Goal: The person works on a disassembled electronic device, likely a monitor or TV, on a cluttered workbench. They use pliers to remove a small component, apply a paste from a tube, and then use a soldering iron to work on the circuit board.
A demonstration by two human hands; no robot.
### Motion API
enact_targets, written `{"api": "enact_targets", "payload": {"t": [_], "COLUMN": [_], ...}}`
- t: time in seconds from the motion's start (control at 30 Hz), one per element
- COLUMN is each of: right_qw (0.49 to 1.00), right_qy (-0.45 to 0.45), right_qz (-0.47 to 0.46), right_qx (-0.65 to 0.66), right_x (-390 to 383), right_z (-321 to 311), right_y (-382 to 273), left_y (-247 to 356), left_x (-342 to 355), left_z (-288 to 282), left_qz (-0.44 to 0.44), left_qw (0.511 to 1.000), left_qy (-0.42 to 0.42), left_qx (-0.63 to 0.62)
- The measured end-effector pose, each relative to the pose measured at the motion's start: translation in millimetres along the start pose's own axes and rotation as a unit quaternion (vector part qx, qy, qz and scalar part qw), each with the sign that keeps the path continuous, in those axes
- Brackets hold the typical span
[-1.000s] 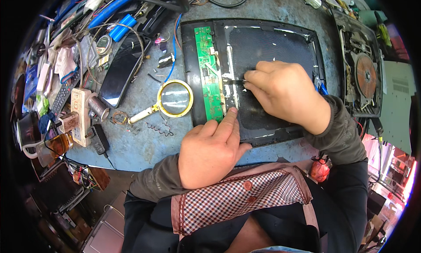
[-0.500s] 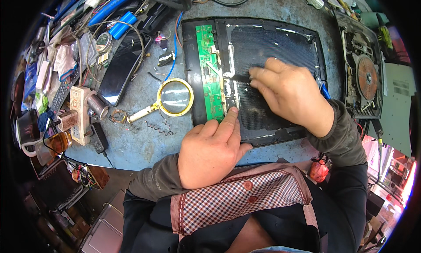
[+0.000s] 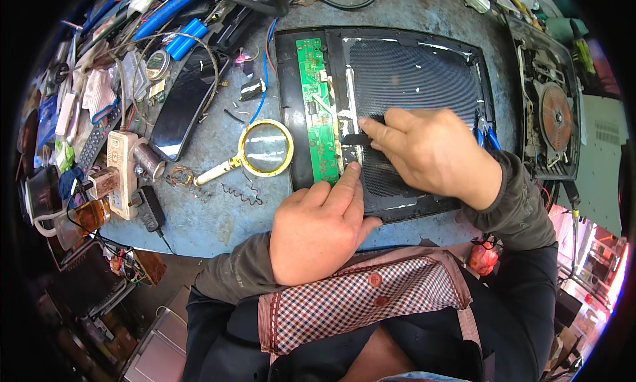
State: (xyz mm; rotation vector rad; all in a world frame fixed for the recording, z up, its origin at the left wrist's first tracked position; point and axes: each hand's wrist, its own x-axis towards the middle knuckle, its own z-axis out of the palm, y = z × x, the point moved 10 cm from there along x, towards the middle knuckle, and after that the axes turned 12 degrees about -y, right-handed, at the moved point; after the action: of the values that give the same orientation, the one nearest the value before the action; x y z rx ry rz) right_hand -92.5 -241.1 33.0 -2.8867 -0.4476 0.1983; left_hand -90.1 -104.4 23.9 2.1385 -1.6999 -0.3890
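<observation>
The black panel (image 3: 424,70) lies flat on the blue surface (image 3: 232,223), under both hands. It looks stiff and wide — likely not too heavy, maybe a bit slippery. The rim (image 3: 411,37) seems the best place to hold it, as the green board (image 3: 322,143) could break. The dark strip (image 3: 356,139) looks thin and light, easy to pinch. The right hand (image 3: 427,140) seems to pinch its right end in the fingers — the rest pokes out toward the board. The left hand (image 3: 318,226) grips nothing; its pointing finger rests on the panel, just below the strip.
</observation>
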Motion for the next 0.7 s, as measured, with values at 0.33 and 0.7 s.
{"api": "enact_targets", "payload": {"t": [0.33, 0.7], "right_qw": [0.995, 0.997], "right_qy": [-0.04, 0.071], "right_qz": [-0.034, 0.001], "right_qx": [0.081, -0.024], "right_x": [9, 5], "right_z": [-4, -14], "right_y": [25, 22], "left_y": [0, -1], "left_x": [0, 1], "left_z": [0, -3], "left_qz": [0.008, 0.0], "left_qw": [1.0, 1.0], "left_qy": [-0.001, 0.002], "left_qx": [0.008, 0.003]}}
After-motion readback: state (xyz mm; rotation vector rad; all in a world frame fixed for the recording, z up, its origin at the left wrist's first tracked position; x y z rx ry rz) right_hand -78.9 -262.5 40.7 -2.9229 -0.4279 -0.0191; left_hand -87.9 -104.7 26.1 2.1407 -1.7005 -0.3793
